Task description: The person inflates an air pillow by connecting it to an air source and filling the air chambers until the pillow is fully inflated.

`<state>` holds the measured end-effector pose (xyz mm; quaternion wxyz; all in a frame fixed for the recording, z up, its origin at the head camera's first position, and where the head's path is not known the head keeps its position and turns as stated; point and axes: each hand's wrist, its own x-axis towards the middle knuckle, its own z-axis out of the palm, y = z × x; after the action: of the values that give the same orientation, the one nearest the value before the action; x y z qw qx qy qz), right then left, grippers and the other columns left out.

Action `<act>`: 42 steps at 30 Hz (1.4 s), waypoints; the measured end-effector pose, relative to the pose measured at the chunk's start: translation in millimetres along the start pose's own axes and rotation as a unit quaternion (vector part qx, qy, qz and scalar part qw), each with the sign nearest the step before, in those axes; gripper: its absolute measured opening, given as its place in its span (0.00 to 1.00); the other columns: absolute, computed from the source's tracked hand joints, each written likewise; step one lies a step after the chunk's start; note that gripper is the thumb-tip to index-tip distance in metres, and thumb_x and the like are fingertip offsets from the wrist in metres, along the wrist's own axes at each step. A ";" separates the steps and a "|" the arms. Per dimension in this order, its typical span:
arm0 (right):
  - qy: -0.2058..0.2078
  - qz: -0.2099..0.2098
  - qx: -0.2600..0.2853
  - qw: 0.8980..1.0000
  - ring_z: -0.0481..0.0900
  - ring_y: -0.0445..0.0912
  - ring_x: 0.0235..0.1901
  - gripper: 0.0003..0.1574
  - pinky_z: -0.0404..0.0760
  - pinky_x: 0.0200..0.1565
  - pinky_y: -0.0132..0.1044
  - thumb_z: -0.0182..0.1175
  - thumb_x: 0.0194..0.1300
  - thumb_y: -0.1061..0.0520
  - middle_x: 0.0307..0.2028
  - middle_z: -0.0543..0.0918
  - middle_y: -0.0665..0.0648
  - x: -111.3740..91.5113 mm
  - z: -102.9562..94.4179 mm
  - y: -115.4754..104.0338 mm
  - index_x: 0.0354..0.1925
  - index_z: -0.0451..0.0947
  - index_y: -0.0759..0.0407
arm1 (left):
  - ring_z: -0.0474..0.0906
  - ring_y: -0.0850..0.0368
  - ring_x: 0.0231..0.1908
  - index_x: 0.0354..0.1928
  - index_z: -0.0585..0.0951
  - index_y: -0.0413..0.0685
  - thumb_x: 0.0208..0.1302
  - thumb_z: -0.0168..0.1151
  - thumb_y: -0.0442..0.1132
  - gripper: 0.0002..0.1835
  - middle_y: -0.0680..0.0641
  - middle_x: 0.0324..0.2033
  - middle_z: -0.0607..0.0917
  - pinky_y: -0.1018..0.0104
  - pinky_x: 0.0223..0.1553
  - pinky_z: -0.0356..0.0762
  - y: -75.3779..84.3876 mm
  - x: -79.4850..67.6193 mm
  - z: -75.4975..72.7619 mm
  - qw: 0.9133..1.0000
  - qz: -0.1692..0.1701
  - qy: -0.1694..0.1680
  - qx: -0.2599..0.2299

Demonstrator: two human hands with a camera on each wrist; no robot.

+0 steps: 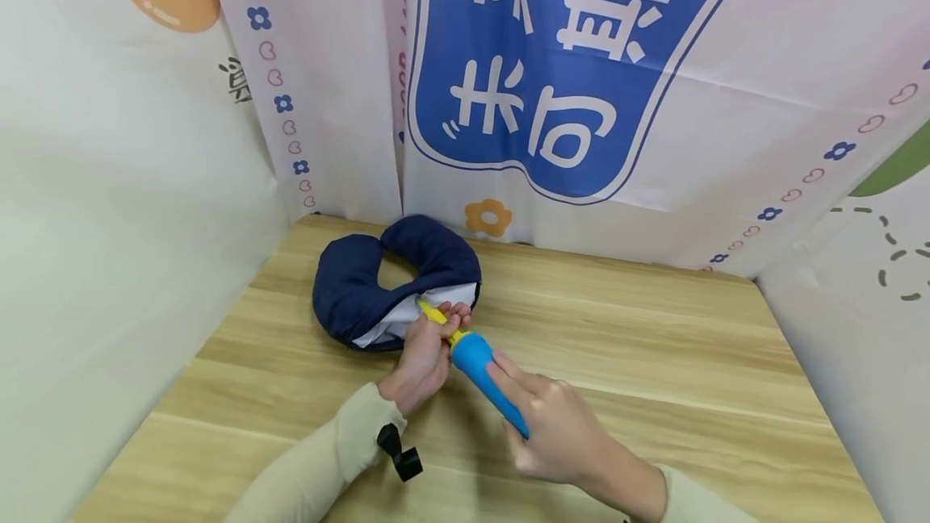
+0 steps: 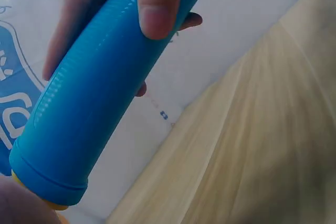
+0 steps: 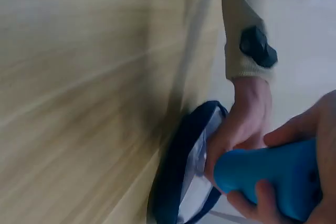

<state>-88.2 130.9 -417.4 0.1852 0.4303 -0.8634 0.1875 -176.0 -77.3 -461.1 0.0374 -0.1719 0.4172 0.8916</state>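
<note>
A navy U-shaped neck pillow (image 1: 341, 289) lies on the table, its near side open along a slit that shows a white inner lining (image 1: 454, 294). My left hand (image 1: 423, 357) is at that slit, pinching the yellow nozzle (image 1: 432, 311) of a hand pump, whose tip points into the lining. The meeting of tip and lining is partly hidden by the fingers. Behind it, my right hand (image 1: 555, 426) grips the blue body of the hand pump (image 1: 479, 361), slanting down toward the pillow. In the left wrist view the ribbed blue barrel (image 2: 89, 93) fills much of the picture.
Wood-grain table (image 1: 654, 329) spreads out to the right of the pillow. Printed cloth walls stand at the back (image 1: 349, 103), left (image 1: 109, 184) and right; the pillow lies close to the back one. A black wrist strap piece (image 1: 400, 452) sticks out from the left sleeve.
</note>
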 end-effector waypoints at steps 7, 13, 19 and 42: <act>-0.032 -0.026 0.014 0.999 0.92 0.52 0.49 0.47 0.92 0.42 0.44 0.73 0.55 0.63 0.67 0.82 0.64 -29.5 -40.5 13.6 0.73 0.73 0.62 | 0.85 0.60 0.44 0.63 0.67 0.33 0.74 0.49 0.18 0.18 0.45 0.48 0.81 0.71 0.51 0.85 2.8 11.6 -1.5 0.999 0.000 -0.007 -0.034; -0.086 0.020 0.023 0.996 0.91 0.46 0.50 0.49 0.91 0.43 0.36 0.74 0.63 0.56 0.71 0.79 0.54 -52.0 -88.1 6.1 0.78 0.68 0.49 | 0.84 0.62 0.44 0.57 0.68 0.36 0.75 0.48 0.19 0.14 0.47 0.45 0.82 0.72 0.51 0.84 10.1 9.5 -4.8 0.999 0.004 -0.018 -0.033; -0.054 0.020 0.019 0.998 0.91 0.44 0.47 0.54 0.90 0.42 0.33 0.78 0.49 0.62 0.67 0.83 0.56 -40.5 -80.3 -3.3 0.75 0.73 0.53 | 0.84 0.64 0.41 0.54 0.66 0.41 0.78 0.48 0.23 0.10 0.50 0.46 0.82 0.75 0.50 0.83 12.1 -2.2 -0.6 0.999 0.002 -0.008 -0.031; -0.067 0.016 0.074 0.995 0.90 0.52 0.55 0.49 0.90 0.50 0.38 0.76 0.58 0.61 0.69 0.81 0.56 -49.6 -78.6 30.0 0.76 0.72 0.52 | 0.85 0.60 0.48 0.61 0.65 0.36 0.73 0.49 0.17 0.19 0.39 0.57 0.82 0.71 0.53 0.85 8.0 2.5 -1.7 0.999 0.008 -0.018 -0.047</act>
<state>-72.2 219.1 -378.5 0.0919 0.4408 -0.8641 0.2249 -179.5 -83.9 -457.1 0.0298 -0.1542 0.3752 0.9136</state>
